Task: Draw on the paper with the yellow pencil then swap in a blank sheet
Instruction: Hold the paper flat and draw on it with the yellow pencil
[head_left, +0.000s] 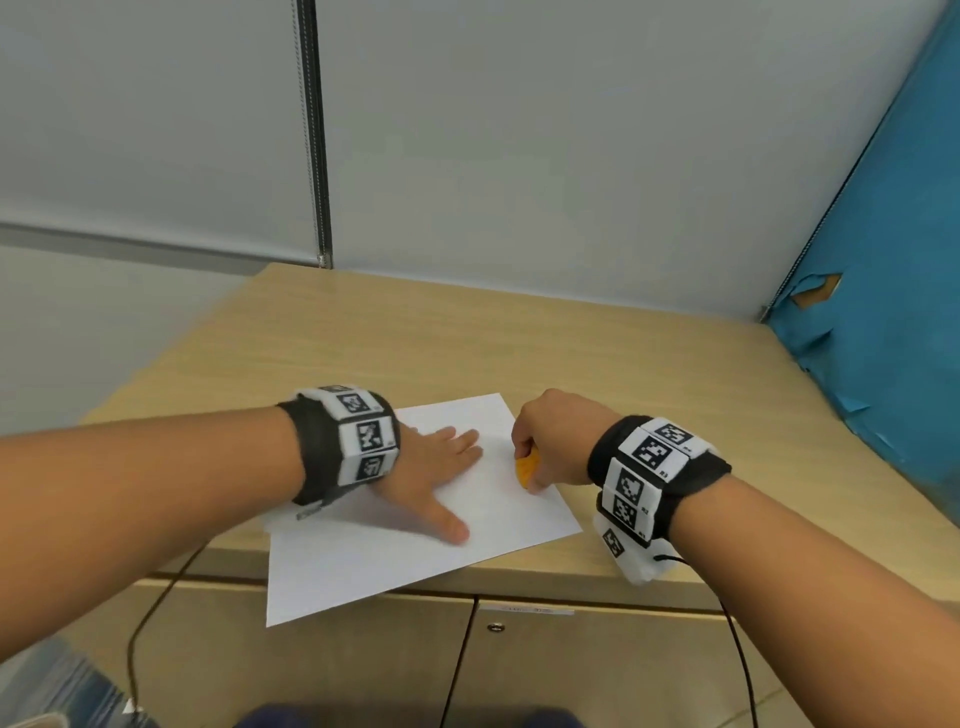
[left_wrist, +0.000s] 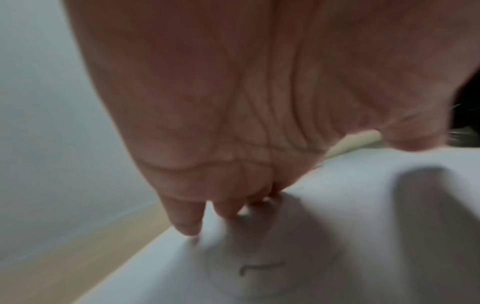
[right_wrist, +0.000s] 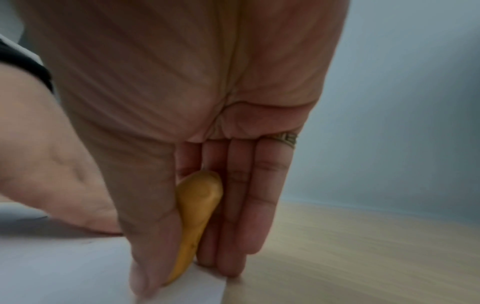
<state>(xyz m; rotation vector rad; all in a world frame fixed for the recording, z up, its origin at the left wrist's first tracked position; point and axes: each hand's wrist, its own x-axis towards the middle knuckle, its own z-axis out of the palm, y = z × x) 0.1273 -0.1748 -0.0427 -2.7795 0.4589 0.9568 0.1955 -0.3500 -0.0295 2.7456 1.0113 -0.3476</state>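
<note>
The paper (head_left: 415, 530) lies on the wooden cabinet top (head_left: 467, 338), turned at an angle, with its near corner hanging over the cabinet's front edge above the doors (head_left: 363, 665). Your left hand (head_left: 441, 467) lies flat on the paper, fingers straight and spread, thumb stretched toward the paper's near side; the left wrist view shows the fingertips (left_wrist: 187, 226) touching the sheet just beyond a faint curved pencil mark (left_wrist: 259, 267). Your right hand (head_left: 556, 441) sits at the paper's right edge and holds the yellow pencil (head_left: 527, 467), a short, thick, rounded piece. In the right wrist view the yellow pencil (right_wrist: 197, 216) is pinched between your thumb (right_wrist: 145, 236) and the fingers (right_wrist: 246, 205) behind it, its lower end down on the paper close to the paper's corner, while the fingertips beside it reach the bare wood just off the sheet. A ring (right_wrist: 285, 139) shows on that hand. Both wrists wear black bands (head_left: 649, 478) with square coded markers, and a thin black cable (head_left: 156, 597) hangs down in front of the cabinet, left of the paper
</note>
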